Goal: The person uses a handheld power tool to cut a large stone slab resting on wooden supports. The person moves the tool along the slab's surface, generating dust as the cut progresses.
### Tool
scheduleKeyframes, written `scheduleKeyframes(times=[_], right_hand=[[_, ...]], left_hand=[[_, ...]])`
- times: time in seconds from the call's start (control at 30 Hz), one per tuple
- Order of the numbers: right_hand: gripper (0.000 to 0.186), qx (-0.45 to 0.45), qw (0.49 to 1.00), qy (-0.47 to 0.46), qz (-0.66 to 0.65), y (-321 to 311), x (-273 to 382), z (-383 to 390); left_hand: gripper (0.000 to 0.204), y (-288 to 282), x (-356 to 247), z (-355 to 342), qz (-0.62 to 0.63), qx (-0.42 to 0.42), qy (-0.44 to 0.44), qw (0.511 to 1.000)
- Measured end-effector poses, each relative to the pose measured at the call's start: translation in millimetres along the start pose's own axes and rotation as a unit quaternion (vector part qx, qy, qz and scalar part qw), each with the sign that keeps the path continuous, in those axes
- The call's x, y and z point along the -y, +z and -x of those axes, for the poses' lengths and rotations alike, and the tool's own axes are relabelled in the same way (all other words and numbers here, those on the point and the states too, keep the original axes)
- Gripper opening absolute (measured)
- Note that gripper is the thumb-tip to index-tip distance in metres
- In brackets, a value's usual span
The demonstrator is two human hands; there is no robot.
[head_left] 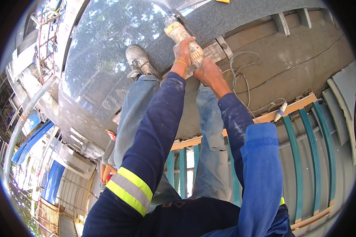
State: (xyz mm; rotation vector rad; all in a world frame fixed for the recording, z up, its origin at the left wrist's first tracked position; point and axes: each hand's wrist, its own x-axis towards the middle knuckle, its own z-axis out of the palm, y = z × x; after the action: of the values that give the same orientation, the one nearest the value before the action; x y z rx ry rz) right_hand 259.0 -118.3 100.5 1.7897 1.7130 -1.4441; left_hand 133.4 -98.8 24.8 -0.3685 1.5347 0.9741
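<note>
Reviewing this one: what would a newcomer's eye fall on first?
Probably the dusty power tool, held out at top centre. The glossy dark surface at upper left, with its tree-like reflections, likely comes next, then the yellow-edged reflective band on the left sleeve, lower left of centre.

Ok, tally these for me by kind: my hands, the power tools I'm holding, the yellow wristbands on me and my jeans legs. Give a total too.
Hands: 2 (left hand, right hand)
Power tool: 1
Wristband: 1
Jeans legs: 2 (left leg, right leg)
Total: 6
</note>
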Motion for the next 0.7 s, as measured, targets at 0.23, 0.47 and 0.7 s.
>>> scheduleKeyframes(times=[0.23, 0.47, 0.7], right_hand=[[0.036, -0.038, 0.999, -0.017, 0.023, -15, 4, 29], [0.051, -0.03, 0.998, -0.037, 0.03, -50, 32, 149], [0.066, 0.028, 0.996, -0.039, 0.081, -122, 63, 285]], left_hand=[[0.026, 14, -8, 43, 0.037, -0.005, 0.014, 0.999], [0.027, -6, -13, 164, 0.054, 0.03, 0.082, 0.995], [0.03, -31, 14, 255, 0.136, 0.08, 0.086, 0.984]])
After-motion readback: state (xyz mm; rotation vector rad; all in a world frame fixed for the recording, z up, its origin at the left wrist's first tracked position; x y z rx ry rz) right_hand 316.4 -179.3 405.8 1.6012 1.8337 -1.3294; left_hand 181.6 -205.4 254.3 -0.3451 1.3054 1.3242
